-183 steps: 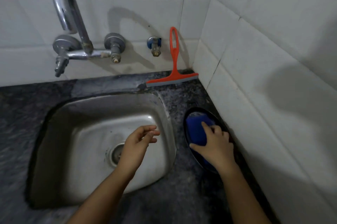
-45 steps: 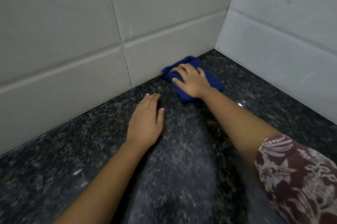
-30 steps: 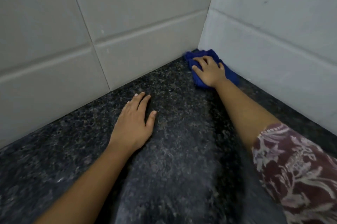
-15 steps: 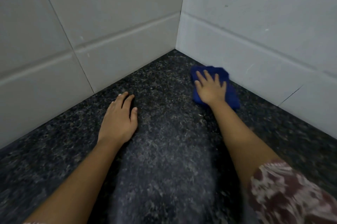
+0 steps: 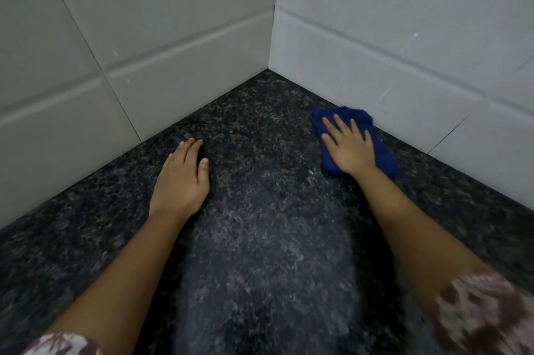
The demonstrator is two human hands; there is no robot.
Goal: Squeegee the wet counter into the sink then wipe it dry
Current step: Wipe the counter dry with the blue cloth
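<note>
- Right hand [image 5: 351, 146] lies flat, palm down, fingers spread, pressing on a folded dark blue cloth [image 5: 384, 155]. Nothing is pinched or gripped; the cloth is just pinned under the palm.
- Cloth sits on the dark speckled granite desk [image 5: 260, 239], mostly under the right hand, with its edges showing past the fingertips and on the hand's outer side. Its far edge is just beside the white tiled wall [image 5: 404, 37]; cannot tell if it touches.
- Flat spread palm probably gives broad pressure so the cloth soaks up water along the wall edge. Judged to be the wipe-dry step.
- Left hand [image 5: 182, 178] also rests palm down on the bare desk, fingers close together, thumb out to the side, holding nothing. Likely a brace for leaning in to reach the corner.
- Left hand is well apart from the cloth, across from the right hand, and near the grey tiled wall [image 5: 144, 22] beyond its fingertips.
- Desk between the hands shows a paler, hazy patch; cannot tell if it is wet film or glare.
- Patterned maroon sleeve [image 5: 488, 314] shows on the right arm, blurred.
- No squeegee or sink in view.
</note>
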